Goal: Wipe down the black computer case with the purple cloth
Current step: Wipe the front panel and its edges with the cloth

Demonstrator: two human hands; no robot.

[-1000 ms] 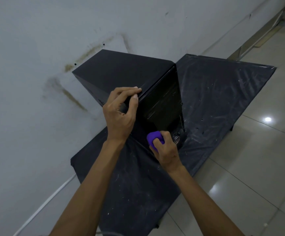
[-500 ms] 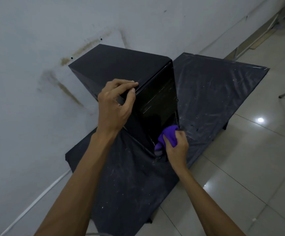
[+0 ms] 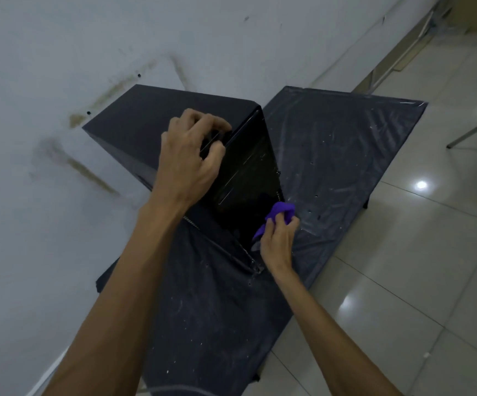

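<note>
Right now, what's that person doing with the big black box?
A person is cleaning a black computer case that stands on a dark covered table. The left hand grips the case's top edge. The right hand holds a bunched purple cloth against the lower corner of the shiny side panel, close to the table.

A dark table [image 3: 345, 132], its plastic-wrapped top flecked with white, stands by a pale wall [image 3: 60, 52] marked with brown stains [image 3: 89, 170]. Glossy floor tiles [image 3: 431, 267] reflect a light; a metal leg [image 3: 471, 132] shows at right.
</note>
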